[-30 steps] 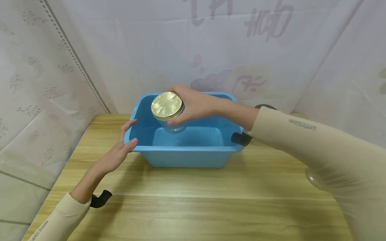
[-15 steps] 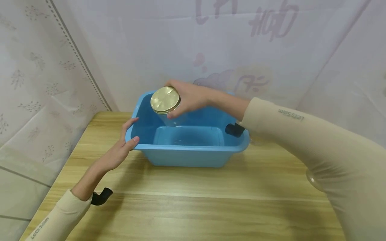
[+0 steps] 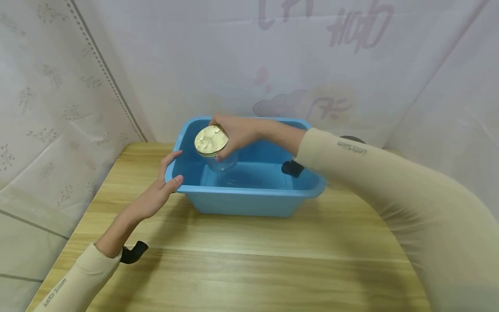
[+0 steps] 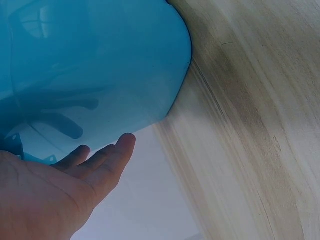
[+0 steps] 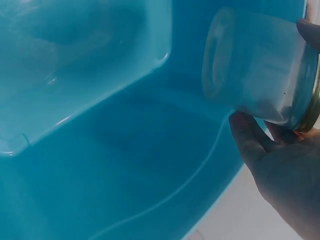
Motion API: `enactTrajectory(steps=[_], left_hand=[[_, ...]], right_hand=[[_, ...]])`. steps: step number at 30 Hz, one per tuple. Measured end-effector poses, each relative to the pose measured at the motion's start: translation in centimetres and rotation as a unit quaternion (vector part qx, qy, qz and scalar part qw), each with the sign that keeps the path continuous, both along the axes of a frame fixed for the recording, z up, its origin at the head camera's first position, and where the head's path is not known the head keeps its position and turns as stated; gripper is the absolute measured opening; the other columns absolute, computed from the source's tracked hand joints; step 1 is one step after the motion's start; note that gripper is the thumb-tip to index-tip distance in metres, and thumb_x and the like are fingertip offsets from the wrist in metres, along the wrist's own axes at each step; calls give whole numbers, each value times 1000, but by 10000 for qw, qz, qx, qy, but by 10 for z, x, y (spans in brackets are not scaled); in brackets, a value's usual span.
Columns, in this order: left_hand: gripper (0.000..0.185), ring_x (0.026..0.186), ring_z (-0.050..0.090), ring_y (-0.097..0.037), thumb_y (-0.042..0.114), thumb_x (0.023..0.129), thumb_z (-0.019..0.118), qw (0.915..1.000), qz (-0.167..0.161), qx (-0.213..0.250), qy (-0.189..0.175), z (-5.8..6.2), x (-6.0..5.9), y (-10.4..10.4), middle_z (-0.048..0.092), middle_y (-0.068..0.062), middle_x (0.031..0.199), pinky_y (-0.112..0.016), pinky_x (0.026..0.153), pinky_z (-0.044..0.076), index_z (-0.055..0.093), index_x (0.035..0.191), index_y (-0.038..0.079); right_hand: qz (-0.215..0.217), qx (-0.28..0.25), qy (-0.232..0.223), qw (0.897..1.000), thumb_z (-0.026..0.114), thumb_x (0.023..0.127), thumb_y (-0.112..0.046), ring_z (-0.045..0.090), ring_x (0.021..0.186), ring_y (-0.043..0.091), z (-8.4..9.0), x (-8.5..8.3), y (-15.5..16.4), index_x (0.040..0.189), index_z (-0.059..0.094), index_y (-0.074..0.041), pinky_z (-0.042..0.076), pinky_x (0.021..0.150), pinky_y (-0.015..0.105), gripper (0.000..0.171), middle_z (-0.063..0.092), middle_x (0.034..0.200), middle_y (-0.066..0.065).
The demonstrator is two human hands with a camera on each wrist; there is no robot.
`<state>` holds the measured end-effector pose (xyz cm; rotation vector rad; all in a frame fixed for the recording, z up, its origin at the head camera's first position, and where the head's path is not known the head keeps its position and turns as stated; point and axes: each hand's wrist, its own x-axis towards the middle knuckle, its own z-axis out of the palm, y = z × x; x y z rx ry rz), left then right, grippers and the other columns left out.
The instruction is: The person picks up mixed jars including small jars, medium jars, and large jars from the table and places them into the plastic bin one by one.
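Holding the jar (image 3: 216, 152) by its neck, just under the gold lid (image 3: 211, 140), my right hand (image 3: 238, 132) has its fingers curled round the glass and keeps it tilted inside the blue tub (image 3: 249, 200), over the tub's left half and clear of the floor. From the right wrist view the clear body (image 5: 255, 70) hangs above the tub's bottom, thumb (image 5: 246, 134) underneath it. My left hand (image 3: 157, 197) lies flat against the tub's left wall with straight fingers, thumb hooked over the rim (the left wrist view shows the fingers (image 4: 107, 162) spread along the blue plastic, not clenched). The tub stands at the far edge of the desk (image 3: 249, 268), near its middle.

To do this well, I judge the jar should go down slowly and be brought upright before the base meets the plastic, so the glass does not knock. The left hand should press firmly enough that the light tub cannot slide toward the wall.
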<state>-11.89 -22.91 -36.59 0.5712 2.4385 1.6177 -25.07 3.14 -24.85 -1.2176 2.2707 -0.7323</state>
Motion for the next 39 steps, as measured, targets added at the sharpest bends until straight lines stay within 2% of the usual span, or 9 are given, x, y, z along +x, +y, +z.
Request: enactTrajectory(steps=[11,16,26,34,39], left_hand=[[64,141,21,-51,29,109,38,9999,10,-100,-70,3,0,1,-5,-17,163,-72,103,27,0,160,30],[63,141,21,-51,30,108,38,9999,29,-101,-66,4,1,0,-6,-16,163,-72,104,27,0,160,30],[63,141,22,-51,30,109,37,9998,27,-195,-4,2,0,-2,-4,-17,164,-73,103,27,0,160,31],[63,140,23,-52,29,109,37,9999,-20,-141,31,5,0,-1,-3,-18,164,-73,103,27,0,159,30],[63,140,24,-51,29,108,37,10000,-81,-26,-16,3,0,-2,-4,-17,164,-72,103,28,0,160,30]], right_hand=[[130,872,-29,9961,87,79,-27,52,104,20,-9,-3,-11,136,40,-2,45,83,31,79,52,121,10],[219,994,-43,9948,87,80,-27,51,105,20,-12,-6,-19,137,38,-3,44,85,30,78,52,123,11],[298,1039,-93,9941,86,80,-27,49,109,21,-34,-13,-23,140,38,-6,44,87,30,80,51,124,9],[423,982,-95,9942,86,81,-27,48,110,21,-43,-15,-23,139,40,-5,45,88,30,77,51,124,8],[477,1054,-101,9932,87,81,-29,49,111,21,-49,-16,-22,140,41,-5,44,89,29,79,51,125,8]])
